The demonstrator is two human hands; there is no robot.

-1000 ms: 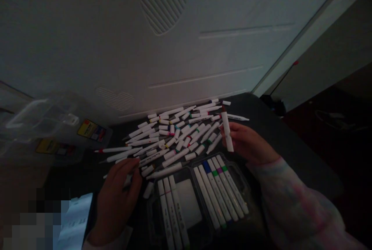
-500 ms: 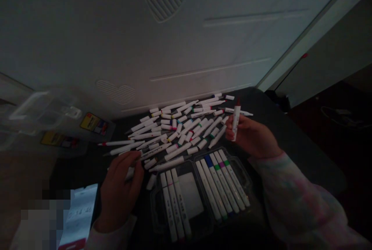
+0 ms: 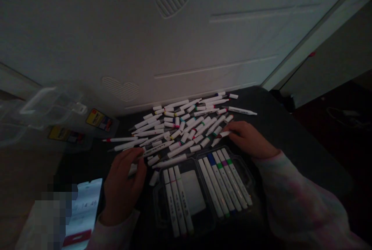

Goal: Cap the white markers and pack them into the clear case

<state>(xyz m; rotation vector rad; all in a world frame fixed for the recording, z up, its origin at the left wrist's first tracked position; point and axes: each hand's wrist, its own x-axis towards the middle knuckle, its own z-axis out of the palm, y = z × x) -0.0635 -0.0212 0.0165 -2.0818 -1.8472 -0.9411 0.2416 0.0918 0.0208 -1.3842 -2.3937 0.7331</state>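
Note:
My right hand (image 3: 247, 137) pinches a white marker (image 3: 224, 134) with a dark reddish end, low over the right side of the marker pile. Many white markers and caps with coloured bands, such as this pink-banded cap (image 3: 177, 122), lie loose in front of my hands. My left hand (image 3: 124, 182) rests curled at the pile's near left; a white piece (image 3: 132, 169) shows between thumb and fingers, its kind unclear. Nearest me lies an open clear case (image 3: 213, 225). Three markers (image 3: 178, 199) fill part of its left half, and several markers (image 3: 225, 180) stand side by side in its right half.
A lit phone (image 3: 84, 207) lies left of my left forearm. Clear plastic cases (image 3: 100, 120) with yellow labels stand at the back left. A white panel (image 3: 186, 48) with ridges and heart shapes rises behind the dark seat-like surface (image 3: 308, 161).
My right hand has lowered the marker from an upright position to a nearly flat one among the pile. My left hand stays in place. The view has shifted slightly.

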